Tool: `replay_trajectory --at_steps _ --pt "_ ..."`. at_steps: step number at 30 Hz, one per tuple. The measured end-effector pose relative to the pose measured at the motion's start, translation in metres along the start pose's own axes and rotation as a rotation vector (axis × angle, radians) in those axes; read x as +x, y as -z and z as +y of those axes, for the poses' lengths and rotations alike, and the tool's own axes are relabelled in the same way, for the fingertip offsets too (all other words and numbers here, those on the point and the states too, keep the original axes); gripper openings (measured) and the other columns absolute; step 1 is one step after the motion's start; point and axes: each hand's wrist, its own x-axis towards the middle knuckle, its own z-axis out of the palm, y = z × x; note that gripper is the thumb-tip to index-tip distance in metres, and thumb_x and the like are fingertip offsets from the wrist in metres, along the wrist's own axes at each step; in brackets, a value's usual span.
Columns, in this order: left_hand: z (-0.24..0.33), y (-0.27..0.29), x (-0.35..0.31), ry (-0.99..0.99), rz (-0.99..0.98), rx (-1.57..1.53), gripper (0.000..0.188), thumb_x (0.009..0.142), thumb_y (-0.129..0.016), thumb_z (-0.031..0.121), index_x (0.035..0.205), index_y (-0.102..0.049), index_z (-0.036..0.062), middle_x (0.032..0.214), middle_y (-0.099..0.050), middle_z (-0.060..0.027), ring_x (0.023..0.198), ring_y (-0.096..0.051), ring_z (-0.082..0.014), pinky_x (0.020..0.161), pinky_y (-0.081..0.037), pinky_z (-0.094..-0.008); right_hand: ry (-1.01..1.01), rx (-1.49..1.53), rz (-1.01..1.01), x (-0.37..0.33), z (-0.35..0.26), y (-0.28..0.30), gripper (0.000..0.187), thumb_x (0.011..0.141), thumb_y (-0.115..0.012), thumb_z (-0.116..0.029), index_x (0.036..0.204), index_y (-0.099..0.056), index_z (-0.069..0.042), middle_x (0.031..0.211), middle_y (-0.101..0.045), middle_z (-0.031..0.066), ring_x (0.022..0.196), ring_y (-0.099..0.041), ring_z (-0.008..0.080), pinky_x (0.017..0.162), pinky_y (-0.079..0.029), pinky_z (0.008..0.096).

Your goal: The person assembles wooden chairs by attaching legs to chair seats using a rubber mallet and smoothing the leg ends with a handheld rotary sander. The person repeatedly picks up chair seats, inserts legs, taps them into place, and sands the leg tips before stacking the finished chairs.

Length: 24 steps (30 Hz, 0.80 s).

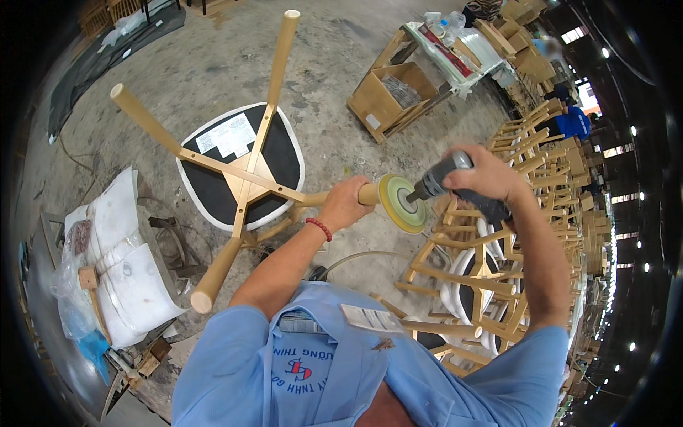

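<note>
An upturned wooden chair point(242, 174) with a black underside and white rim stands with its pale legs pointing up. My left hand point(346, 203) grips the end of one chair leg point(363, 193). My right hand point(484, 174) holds a grey power sander point(455, 186). Its round yellow-green pad point(402, 203) presses against the tip of that leg. An air hose point(356, 257) curves below the tool. A red bead bracelet sits on my left wrist.
Stacked unfinished chairs point(498, 263) crowd the right side. A wooden crate with a cardboard box point(388, 96) stands behind. White wrapped items and a wooden mallet point(89, 281) lie on a bench at left. A person in blue point(573, 122) works far right.
</note>
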Motion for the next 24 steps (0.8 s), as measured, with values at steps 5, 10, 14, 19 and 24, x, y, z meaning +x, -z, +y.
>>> replay_trajectory --at_steps 5,10,14,19,24 --pt "-0.003 -0.004 0.001 -0.01 -0.009 -0.007 0.033 0.069 -0.077 0.01 0.098 -0.061 0.0072 0.095 -0.065 -0.0136 0.093 -0.061 -0.0355 0.08 -0.048 -0.0435 0.146 0.339 0.28 -0.024 0.1 -0.048 0.047 0.073 -0.073 -0.017 0.114 -0.055 0.0 0.082 -0.066 0.0097 0.067 -0.065 0.0176 0.062 -0.055 0.0314" --pt "-0.008 -0.004 0.003 -0.031 0.002 -0.04 0.034 0.07 -0.078 0.012 0.098 -0.06 0.0083 0.095 -0.065 -0.0123 0.093 -0.061 -0.035 0.08 -0.048 -0.0434 0.222 0.452 0.56 -0.041 0.125 -0.131 0.052 0.069 -0.077 -0.017 0.115 -0.056 -0.002 0.086 -0.066 0.0088 0.073 -0.067 0.0202 0.069 -0.055 0.0327" --pt "-0.014 -0.005 0.003 -0.105 0.007 -0.031 0.034 0.072 -0.078 0.017 0.1 -0.059 0.0092 0.094 -0.065 -0.0122 0.093 -0.06 -0.0351 0.079 -0.047 -0.0425 0.323 0.082 0.69 -0.049 0.105 -0.152 0.056 0.067 -0.08 -0.021 0.116 -0.057 -0.005 0.089 -0.068 0.0118 0.079 -0.069 0.0262 0.076 -0.054 0.0355" --pt "-0.02 -0.005 0.001 -0.192 0.025 -0.037 0.031 0.076 -0.075 0.018 0.102 -0.059 0.0095 0.094 -0.064 -0.0124 0.093 -0.06 -0.035 0.08 -0.047 -0.0425 0.206 -0.391 0.443 -0.063 0.025 -0.116 0.052 0.072 -0.078 -0.032 0.115 -0.056 -0.012 0.082 -0.069 0.0184 0.083 -0.069 0.0365 0.075 -0.055 0.0433" --pt "-0.021 -0.012 0.0 -0.133 0.026 -0.043 0.031 0.077 -0.073 0.015 0.103 -0.059 0.0091 0.096 -0.064 -0.0127 0.094 -0.06 -0.0351 0.083 -0.046 -0.0435 0.191 -0.765 0.178 -0.047 -0.049 -0.081 0.044 0.071 -0.076 -0.028 0.106 -0.058 -0.008 0.082 -0.068 0.0199 0.076 -0.067 0.0389 0.068 -0.055 0.0441"
